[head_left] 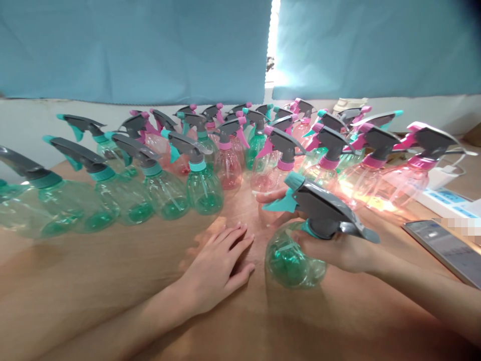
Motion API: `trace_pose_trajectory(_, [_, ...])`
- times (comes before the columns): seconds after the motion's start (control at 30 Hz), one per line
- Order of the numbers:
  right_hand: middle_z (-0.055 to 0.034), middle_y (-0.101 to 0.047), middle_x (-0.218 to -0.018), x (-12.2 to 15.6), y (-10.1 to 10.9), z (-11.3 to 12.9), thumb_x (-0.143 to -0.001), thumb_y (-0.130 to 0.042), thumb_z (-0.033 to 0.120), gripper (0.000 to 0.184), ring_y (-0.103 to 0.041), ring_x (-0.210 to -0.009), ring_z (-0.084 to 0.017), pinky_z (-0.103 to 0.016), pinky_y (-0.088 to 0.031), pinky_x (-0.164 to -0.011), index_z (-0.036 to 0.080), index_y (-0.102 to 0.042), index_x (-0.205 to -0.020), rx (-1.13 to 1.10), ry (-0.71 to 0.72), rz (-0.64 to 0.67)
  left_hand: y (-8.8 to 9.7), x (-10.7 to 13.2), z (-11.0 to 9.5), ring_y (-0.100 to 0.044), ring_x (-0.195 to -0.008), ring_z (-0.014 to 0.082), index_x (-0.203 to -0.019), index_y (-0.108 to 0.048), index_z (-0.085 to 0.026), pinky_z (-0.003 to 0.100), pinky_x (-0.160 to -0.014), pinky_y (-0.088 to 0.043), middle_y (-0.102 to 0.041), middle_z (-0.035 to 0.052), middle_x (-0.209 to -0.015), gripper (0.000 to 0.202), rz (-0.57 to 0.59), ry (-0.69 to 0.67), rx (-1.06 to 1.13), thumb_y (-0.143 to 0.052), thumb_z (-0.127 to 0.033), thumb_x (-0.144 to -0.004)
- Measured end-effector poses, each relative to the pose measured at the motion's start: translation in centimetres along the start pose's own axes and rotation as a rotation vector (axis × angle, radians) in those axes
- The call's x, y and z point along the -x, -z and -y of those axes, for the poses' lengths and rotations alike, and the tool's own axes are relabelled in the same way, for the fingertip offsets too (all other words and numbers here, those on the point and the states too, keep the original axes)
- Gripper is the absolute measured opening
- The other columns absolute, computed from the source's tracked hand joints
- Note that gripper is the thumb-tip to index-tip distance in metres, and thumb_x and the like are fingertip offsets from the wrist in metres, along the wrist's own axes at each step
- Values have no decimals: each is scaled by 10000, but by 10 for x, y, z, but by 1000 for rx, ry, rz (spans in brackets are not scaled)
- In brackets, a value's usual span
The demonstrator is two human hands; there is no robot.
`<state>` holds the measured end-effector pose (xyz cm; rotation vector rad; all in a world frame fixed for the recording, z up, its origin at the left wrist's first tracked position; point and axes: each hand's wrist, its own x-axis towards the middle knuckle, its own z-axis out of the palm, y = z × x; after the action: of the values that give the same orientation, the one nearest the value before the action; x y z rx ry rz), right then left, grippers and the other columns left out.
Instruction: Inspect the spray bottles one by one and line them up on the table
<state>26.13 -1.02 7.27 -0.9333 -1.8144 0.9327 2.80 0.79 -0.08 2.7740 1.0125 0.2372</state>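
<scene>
My right hand (330, 248) is wrapped round the neck of a green spray bottle (295, 258) with a grey head and a teal nozzle and trigger. That bottle leans on the wooden table (112, 281) in front of me, its nozzle aimed left. To its left, my left hand (218, 263) lies flat on the table, fingers stretched out and holding nothing. Behind both hands stand several more spray bottles: green ones (203, 188) on the left and pink ones (370, 175) on the right.
A phone (445, 248) lies near the right edge. Beside it sits a white box with blue print (447, 198). Blue curtains (135, 50) hang behind the table, with bright light through the gap between them.
</scene>
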Motion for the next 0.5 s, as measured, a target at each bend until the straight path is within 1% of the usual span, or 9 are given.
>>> trace_pose_trajectory(0.13, [-55,-693,-1124,-2,-1,4,-656,-495,83,484,-706,-907,-202,-327,-601,-772,253,-658,-1079,60,13,-49,0,0,0,-356,-1391,301,-1391,-487,-142,515,-1137,-285,-446,129,-1481,480,5,3,-3,-511,-362,-965])
trace_pose_trajectory(0.27, [-55,-706,-1060,1,-1,1,-673,-510,92,391,-700,-923,-209,-349,-594,-815,244,-659,-1000,70,2,-51,0,0,0,-356,-1392,299,-1396,-482,-149,512,-1140,-280,-444,125,-1483,481,8,-1,-5,-504,-369,-968])
trace_pose_trajectory(0.33, [-54,-704,-1072,3,-1,-2,-687,-514,87,390,-700,-929,-208,-348,-593,-823,246,-650,-1017,55,-2,-44,0,0,0,-359,-1390,301,-1396,-482,-144,514,-1141,-277,-447,129,-1480,483,6,-2,-3,-503,-367,-968])
trace_pose_trajectory(0.43, [-50,-690,-1140,4,-1,-6,-704,-516,76,470,-699,-938,-202,-345,-593,-821,265,-622,-1121,36,-8,-35,-1,0,0,-362,-1387,301,-1389,-488,-146,514,-1138,-281,-451,126,-1478,478,-7,-8,0,-497,-372,-968])
trace_pose_trajectory(0.5, [-43,-692,-1130,4,-1,-5,-705,-518,75,496,-696,-944,-202,-344,-590,-821,273,-614,-1150,41,-9,-29,-1,0,0,-361,-1388,300,-1392,-485,-146,512,-1136,-286,-448,126,-1480,481,-10,-11,-2,-490,-378,-971])
